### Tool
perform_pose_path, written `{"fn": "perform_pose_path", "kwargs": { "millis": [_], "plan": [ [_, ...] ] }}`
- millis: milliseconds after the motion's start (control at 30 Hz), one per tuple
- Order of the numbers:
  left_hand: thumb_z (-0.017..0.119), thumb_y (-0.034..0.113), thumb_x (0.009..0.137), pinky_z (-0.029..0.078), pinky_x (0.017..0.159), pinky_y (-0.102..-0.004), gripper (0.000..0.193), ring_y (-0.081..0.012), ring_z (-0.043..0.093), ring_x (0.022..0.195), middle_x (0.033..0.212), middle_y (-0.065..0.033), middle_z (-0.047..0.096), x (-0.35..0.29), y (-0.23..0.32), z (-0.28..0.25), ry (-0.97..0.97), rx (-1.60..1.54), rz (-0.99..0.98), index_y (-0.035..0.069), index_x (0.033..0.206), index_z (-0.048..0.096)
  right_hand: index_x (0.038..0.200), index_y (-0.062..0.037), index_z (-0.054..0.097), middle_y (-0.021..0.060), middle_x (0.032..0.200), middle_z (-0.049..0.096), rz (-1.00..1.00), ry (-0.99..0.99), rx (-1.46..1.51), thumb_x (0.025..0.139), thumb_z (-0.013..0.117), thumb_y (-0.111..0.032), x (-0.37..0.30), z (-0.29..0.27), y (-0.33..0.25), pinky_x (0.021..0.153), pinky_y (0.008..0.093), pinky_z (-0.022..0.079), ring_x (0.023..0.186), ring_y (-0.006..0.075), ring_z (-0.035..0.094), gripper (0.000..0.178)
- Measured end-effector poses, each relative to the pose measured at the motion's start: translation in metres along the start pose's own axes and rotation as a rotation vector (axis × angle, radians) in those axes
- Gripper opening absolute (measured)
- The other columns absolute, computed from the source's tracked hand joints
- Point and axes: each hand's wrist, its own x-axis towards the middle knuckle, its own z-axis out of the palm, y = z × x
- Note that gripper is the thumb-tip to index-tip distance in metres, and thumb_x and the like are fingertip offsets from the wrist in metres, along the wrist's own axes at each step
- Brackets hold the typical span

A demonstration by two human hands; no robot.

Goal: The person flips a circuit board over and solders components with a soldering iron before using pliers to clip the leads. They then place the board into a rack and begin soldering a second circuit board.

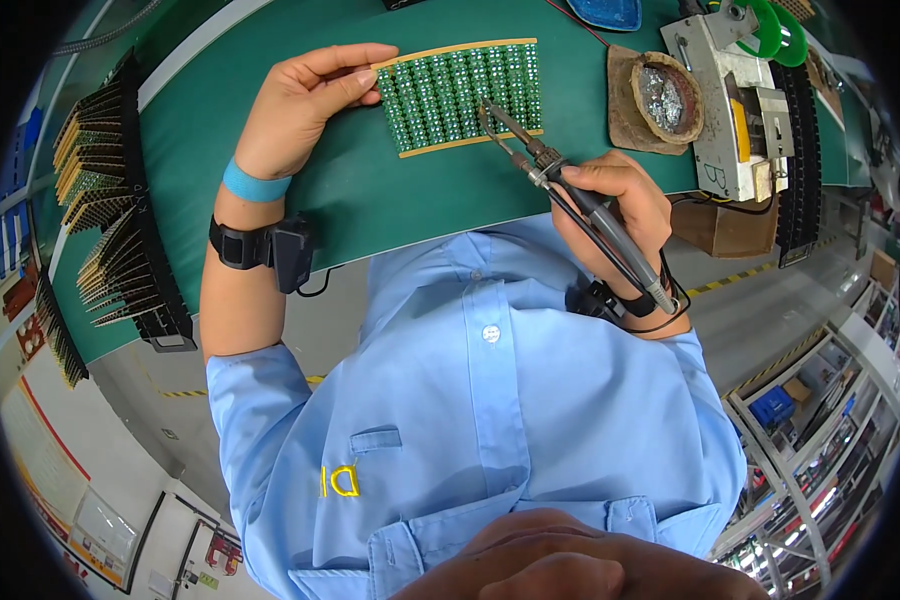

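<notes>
A green circuit board panel (450,90) with tan edge strips and rows of shiny solder points lies over the green bench mat. My left hand (315,95) pinches its left end between thumb and fingers. In my right hand (620,205) is a grey soldering iron (595,210), held like a pen. A thin guide tube runs along the iron's side. The iron's tip meets or hovers just over the panel's lower middle; I cannot tell which.
Right of the panel, a round bowl (667,98) of silvery solder scraps sits on a brown pad (620,110). Beyond it stands a metal solder feeder (735,120) with a green reel (770,35). On the left, black racks (150,230) hold several panels. A blue tray (607,12) lies at the back.
</notes>
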Motion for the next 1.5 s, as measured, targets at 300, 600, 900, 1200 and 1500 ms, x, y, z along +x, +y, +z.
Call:
{"fn": "perform_pose_path", "kwargs": {
  "millis": [300, 600, 900, 1200, 1500],
  "plan": [
    [0.061, 0.006, 0.097, 0.054, 0.083, -0.0202, 0.029, -0.0077, 0.065, 0.086, 0.101, -0.0038, 0.071, 0.000, -0.001, 0.002, 0.025, -0.003, 0.001, 0.001, 0.125, 0.066, 0.099, 0.0017, 0.063, 0.0116, 0.082, 0.065, 0.099, -0.024, 0.009, 0.074, 0.074, 0.010, -0.012, -0.024, -0.010, 0.065, 0.0272, 0.049, 0.072, 0.0158, 0.061, 0.029],
    [0.062, 0.009, 0.097, 0.055, 0.082, -0.0198, 0.028, -0.0071, 0.065, 0.086, 0.103, -0.0043, 0.071, 0.002, 0.000, 0.001, 0.040, 0.003, -0.006, 0.001, 0.124, 0.066, 0.108, 0.0013, 0.061, 0.0153, 0.104, 0.064, 0.075, 0.531, -0.162, 0.078, 0.070, 0.013, -0.055, -0.054, 0.008, 0.076, 0.0311, 0.053, 0.089, 0.0189, 0.061, 0.034],
    [0.062, 0.010, 0.097, 0.055, 0.082, -0.0198, 0.028, -0.0072, 0.064, 0.085, 0.103, -0.0043, 0.071, 0.004, 0.000, 0.004, 0.058, 0.006, -0.017, 0.000, 0.124, 0.066, 0.103, 0.0022, 0.062, 0.0118, 0.085, 0.067, 0.055, 0.100, -0.054, 0.076, 0.073, 0.012, -0.027, -0.028, -0.008, 0.067, 0.0283, 0.048, 0.073, 0.0164, 0.060, 0.031],
    [0.062, 0.010, 0.097, 0.054, 0.082, -0.0198, 0.028, -0.0072, 0.064, 0.085, 0.102, -0.0036, 0.071, 0.002, 0.000, 0.003, 0.054, -0.002, -0.019, 0.001, 0.124, 0.067, 0.099, 0.0004, 0.064, 0.0093, 0.078, 0.067, 0.056, 0.012, 0.039, 0.072, 0.077, 0.011, -0.014, 0.002, -0.001, 0.062, 0.0275, 0.046, 0.065, 0.0161, 0.059, 0.033],
    [0.062, 0.009, 0.098, 0.054, 0.081, -0.0199, 0.028, -0.0073, 0.064, 0.085, 0.100, -0.0027, 0.071, 0.001, -0.001, 0.002, 0.046, 0.009, -0.017, 0.001, 0.124, 0.067, 0.097, 0.0003, 0.065, 0.0101, 0.078, 0.067, 0.017, -0.012, 0.000, 0.071, 0.078, 0.011, -0.010, 0.003, 0.000, 0.060, 0.0278, 0.046, 0.064, 0.0175, 0.059, 0.031]
  ]
}}
